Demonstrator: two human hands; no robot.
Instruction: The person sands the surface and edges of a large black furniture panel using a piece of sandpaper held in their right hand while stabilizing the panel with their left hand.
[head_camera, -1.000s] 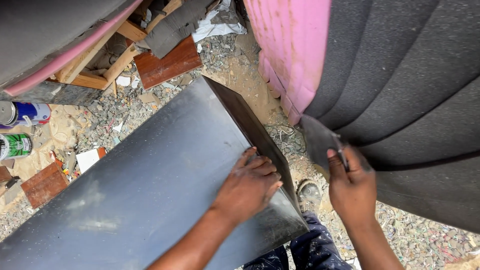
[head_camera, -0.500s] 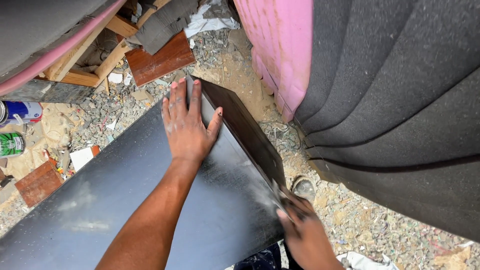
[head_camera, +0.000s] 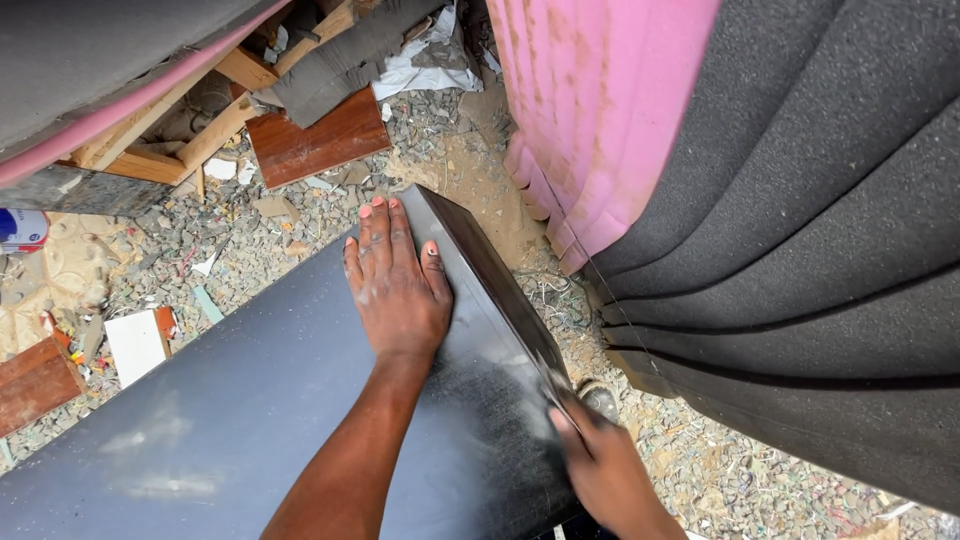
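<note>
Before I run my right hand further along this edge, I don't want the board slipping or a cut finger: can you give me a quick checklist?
1. Left hand flat on the dark board, fingers spread near the far corner: ok.
2. Right hand at the board's near right edge; it is motion-blurred, so whether it holds a tool: cannot tell.
3. Left fingers clear of the right edge strip: not ok, the outermost finger lies right beside it.
4. What supports the board underneath: cannot tell.
5. Ground is loose gravel littered with wood offcuts: not ok for footing.
6. Grey foam stack clear of the edge: ok.
</note>
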